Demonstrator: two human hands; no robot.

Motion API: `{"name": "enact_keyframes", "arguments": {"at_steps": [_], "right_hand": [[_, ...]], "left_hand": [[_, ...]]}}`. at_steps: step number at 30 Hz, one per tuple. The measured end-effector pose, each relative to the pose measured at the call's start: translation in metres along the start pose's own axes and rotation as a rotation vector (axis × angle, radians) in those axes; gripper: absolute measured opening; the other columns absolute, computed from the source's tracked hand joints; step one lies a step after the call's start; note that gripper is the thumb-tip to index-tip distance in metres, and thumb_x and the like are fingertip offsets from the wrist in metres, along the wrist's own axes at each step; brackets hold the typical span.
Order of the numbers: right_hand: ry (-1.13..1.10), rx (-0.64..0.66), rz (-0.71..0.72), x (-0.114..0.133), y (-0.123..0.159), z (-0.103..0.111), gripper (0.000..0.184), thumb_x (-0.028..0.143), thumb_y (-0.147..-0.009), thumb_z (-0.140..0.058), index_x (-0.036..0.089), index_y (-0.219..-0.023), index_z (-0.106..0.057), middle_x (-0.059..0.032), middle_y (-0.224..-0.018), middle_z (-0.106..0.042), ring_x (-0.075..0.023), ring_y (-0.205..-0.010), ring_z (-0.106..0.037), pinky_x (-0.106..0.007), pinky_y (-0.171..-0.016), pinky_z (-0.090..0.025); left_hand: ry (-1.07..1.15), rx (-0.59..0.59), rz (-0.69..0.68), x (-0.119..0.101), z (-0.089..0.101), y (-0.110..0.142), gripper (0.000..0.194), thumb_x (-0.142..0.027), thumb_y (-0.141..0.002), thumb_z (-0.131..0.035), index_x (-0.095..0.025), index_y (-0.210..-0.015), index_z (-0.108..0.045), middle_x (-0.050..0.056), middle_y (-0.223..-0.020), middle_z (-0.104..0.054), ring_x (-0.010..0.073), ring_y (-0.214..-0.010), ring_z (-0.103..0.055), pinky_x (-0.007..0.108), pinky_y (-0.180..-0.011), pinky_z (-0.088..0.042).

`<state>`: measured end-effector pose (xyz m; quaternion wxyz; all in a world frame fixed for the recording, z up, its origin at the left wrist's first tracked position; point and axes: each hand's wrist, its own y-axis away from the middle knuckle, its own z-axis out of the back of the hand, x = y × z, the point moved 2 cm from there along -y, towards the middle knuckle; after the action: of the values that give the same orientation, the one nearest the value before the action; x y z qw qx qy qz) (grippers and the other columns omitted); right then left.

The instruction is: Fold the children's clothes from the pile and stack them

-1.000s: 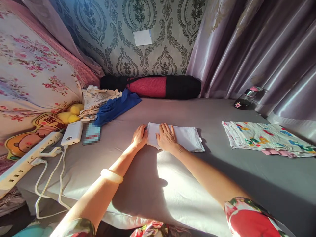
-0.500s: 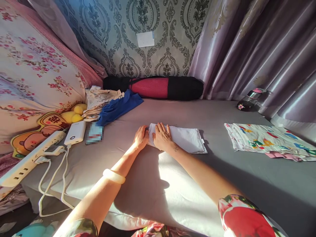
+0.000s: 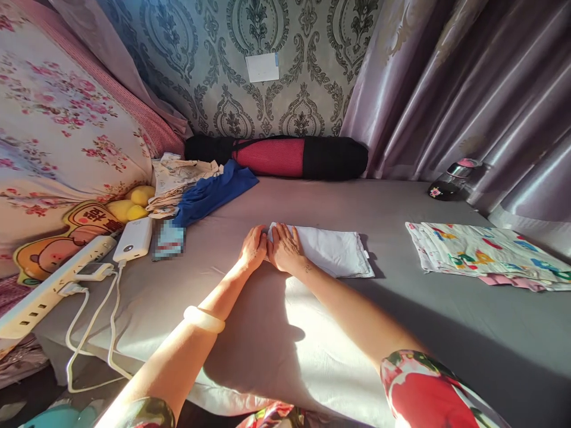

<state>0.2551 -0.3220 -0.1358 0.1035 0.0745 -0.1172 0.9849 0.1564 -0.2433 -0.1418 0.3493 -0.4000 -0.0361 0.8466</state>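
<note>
A folded white cloth [image 3: 334, 251] lies flat on the grey bed sheet [image 3: 312, 202] in the middle of the view. My right hand [image 3: 284, 248] rests palm down on the cloth's left end, fingers stretched out. Just beside it, my left hand [image 3: 253, 247] lies flat at the cloth's left edge, its fingers touching the edge. The two hands are side by side and almost touching. A pale bangle [image 3: 204, 318] sits on my left forearm.
A folded colourful printed cloth [image 3: 486, 252] lies at the right, near a dark bottle [image 3: 448, 181]. A blue garment [image 3: 212, 193] and beige clothes [image 3: 178, 175] lie back left. A power bank [image 3: 132, 239], power strip [image 3: 49, 291] and cables sit at the left. A black-and-red rolled bag [image 3: 279, 156] lies against the wall.
My right hand has slid left along the white cloth toward my left hand, so the two now nearly touch. The left hand has stayed at the cloth's edge.
</note>
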Motion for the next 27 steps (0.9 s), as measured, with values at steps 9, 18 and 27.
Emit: {"name": "enact_keyframes", "arguments": {"at_steps": [9, 18, 27], "right_hand": [[-0.076, -0.02, -0.074, -0.015, 0.003, 0.017, 0.054, 0.028, -0.101, -0.024, 0.007, -0.148, -0.038, -0.0161, -0.156, -0.035, -0.025, -0.145, -0.03, -0.045, -0.119, -0.019], [-0.016, -0.002, -0.111, -0.044, 0.034, 0.026, 0.052, 0.033, -0.1, -0.031, 0.013, -0.147, -0.042, -0.0151, -0.158, -0.033, -0.0309, -0.147, -0.022, -0.056, -0.118, -0.013], [-0.01, -0.032, -0.116, -0.042, 0.033, 0.022, 0.051, 0.033, -0.1, -0.032, 0.015, -0.146, -0.045, -0.0146, -0.155, -0.038, -0.0318, -0.145, -0.026, -0.058, -0.117, -0.014]], "left_hand": [[-0.109, 0.047, -0.115, 0.0, -0.003, -0.002, 0.041, -0.031, -0.096, -0.031, -0.018, -0.126, -0.055, 0.012, -0.127, -0.062, 0.0244, -0.121, -0.057, 0.045, -0.105, -0.045], [-0.337, 0.215, -0.372, -0.015, -0.011, 0.01, 0.048, -0.035, -0.098, -0.033, -0.018, -0.14, -0.05, 0.012, -0.146, -0.051, 0.0282, -0.143, -0.036, 0.052, -0.116, -0.026], [-0.421, 0.271, -0.413, -0.011, -0.014, 0.011, 0.05, -0.036, -0.101, -0.026, -0.023, -0.143, -0.05, 0.01, -0.149, -0.048, 0.0273, -0.141, -0.04, 0.054, -0.116, -0.024]]}}
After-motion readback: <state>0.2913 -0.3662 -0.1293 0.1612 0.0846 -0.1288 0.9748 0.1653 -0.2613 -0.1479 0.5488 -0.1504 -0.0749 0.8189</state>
